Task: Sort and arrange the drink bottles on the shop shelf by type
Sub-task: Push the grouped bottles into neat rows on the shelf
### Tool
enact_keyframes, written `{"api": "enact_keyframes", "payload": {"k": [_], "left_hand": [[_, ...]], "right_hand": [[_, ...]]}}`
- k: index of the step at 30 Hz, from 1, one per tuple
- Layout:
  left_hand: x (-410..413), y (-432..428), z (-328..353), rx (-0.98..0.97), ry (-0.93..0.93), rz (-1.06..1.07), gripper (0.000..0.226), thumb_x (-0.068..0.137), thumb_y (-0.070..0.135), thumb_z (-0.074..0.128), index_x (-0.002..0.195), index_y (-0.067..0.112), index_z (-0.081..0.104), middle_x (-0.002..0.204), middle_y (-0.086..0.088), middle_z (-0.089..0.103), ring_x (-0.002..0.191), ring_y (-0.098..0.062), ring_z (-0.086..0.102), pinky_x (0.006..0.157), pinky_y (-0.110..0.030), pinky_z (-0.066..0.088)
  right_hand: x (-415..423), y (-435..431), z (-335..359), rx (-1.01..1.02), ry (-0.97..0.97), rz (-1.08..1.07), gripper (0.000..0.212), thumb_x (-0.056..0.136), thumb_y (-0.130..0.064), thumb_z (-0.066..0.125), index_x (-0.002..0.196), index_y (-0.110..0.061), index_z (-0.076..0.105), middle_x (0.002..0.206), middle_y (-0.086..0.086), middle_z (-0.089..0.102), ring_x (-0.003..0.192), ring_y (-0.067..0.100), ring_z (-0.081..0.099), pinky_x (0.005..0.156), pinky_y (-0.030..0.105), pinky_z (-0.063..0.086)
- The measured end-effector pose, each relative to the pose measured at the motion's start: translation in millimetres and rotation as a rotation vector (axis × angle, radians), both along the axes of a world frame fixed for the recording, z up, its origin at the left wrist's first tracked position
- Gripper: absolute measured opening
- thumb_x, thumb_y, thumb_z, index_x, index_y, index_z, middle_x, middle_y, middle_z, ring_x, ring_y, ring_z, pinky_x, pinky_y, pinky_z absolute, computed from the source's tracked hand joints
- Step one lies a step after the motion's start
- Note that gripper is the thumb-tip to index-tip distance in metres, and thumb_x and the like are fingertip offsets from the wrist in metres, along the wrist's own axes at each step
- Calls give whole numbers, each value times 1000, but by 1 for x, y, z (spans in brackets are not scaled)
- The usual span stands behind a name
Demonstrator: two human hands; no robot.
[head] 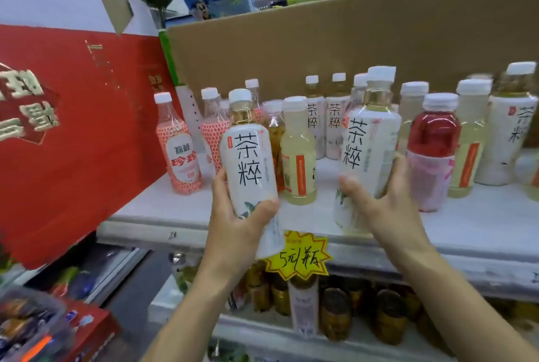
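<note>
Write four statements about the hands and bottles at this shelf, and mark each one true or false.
1. The left hand holds a white tea bottle. True.
2. The right hand is empty. False: it holds a second white tea bottle.
3. A red drink bottle stands on the shelf, to the right of the bottle in the right hand. True.
4. The price tag on the shelf's front edge is blue. False: it is yellow.
</note>
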State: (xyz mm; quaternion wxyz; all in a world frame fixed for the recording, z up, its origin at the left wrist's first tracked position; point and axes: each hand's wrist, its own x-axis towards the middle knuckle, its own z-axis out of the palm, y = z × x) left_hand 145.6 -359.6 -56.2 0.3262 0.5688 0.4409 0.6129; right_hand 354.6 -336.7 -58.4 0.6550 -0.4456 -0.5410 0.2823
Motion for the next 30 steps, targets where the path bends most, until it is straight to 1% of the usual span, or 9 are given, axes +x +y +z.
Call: {"api": "enact_keyframes", "payload": {"k": [6, 10, 13, 15, 17, 20, 23, 27, 30], "left_hand": [[-11, 25, -2, 22, -62, -36, 67, 82, 17, 78, 133, 35, 41, 109, 18, 68, 97, 0, 68, 70, -17, 56], [-11, 36, -4, 33, -76, -74, 74, 81, 16, 78, 140, 33, 37, 110, 19, 67, 98, 2, 66, 73, -16, 56], [-9, 43, -1, 38, -68, -92, 82, 74, 29, 81, 142, 32, 35, 108, 22, 67, 99, 0, 67, 75, -19, 58], [-6, 47, -2, 42, -79, -99, 87, 65, 38, 79, 140, 31, 37, 109, 22, 67, 101, -4, 68, 78, -26, 60], [-3, 49, -2, 55, -75, -108, 84, 67, 36, 77, 140, 29, 37, 109, 21, 67, 101, -6, 68, 78, -27, 60], [-1, 50, -1, 81, -47, -122, 79, 72, 31, 74, 141, 26, 36, 107, 22, 67, 99, -3, 67, 75, -20, 57], [-1, 51, 2, 82, -44, -117, 81, 75, 29, 82, 142, 26, 36, 105, 22, 67, 97, -1, 67, 72, -16, 55], [-1, 52, 3, 73, -75, -114, 80, 76, 25, 82, 141, 28, 36, 104, 19, 67, 96, 1, 67, 68, -13, 54], [-1, 55, 2, 81, -54, -108, 83, 69, 34, 77, 141, 32, 35, 108, 23, 66, 101, -1, 66, 71, -14, 55]], "right_hand": [[-21, 27, -10, -85, -130, -51, 67, 77, -14, 82, 122, -24, 33, 118, -5, 61, 99, -7, 62, 83, 15, 53], [-21, 24, 1, -127, -241, -152, 69, 73, -31, 84, 121, -26, 35, 121, -4, 56, 109, 12, 58, 89, 21, 51], [-11, 12, 38, -11, -399, -332, 83, 75, -54, 73, 141, -25, 31, 130, -3, 46, 117, 19, 51, 99, 44, 48], [-5, 7, 77, 68, -548, -341, 87, 81, -55, 68, 150, -30, 21, 134, -4, 44, 112, 19, 54, 92, 44, 50], [-2, 13, 115, 40, -797, -288, 80, 86, -50, 67, 151, -34, 24, 135, -5, 47, 105, 16, 57, 87, 39, 50], [-5, 32, 149, -82, -1124, -205, 47, 87, -34, 70, 132, -28, 58, 128, -2, 59, 105, 18, 58, 86, 34, 48], [-10, 51, 157, -132, -1162, -159, 26, 85, -28, 71, 110, -19, 67, 111, 0, 59, 94, 22, 60, 77, 36, 54], [-15, 78, 156, -123, -1213, -197, 29, 89, -24, 68, 116, -15, 59, 109, -1, 49, 101, 22, 50, 78, 31, 36], [-19, 102, 155, -147, -1274, -239, 32, 91, -20, 64, 120, -13, 54, 115, 8, 57, 104, 31, 55, 77, 34, 42]]}}
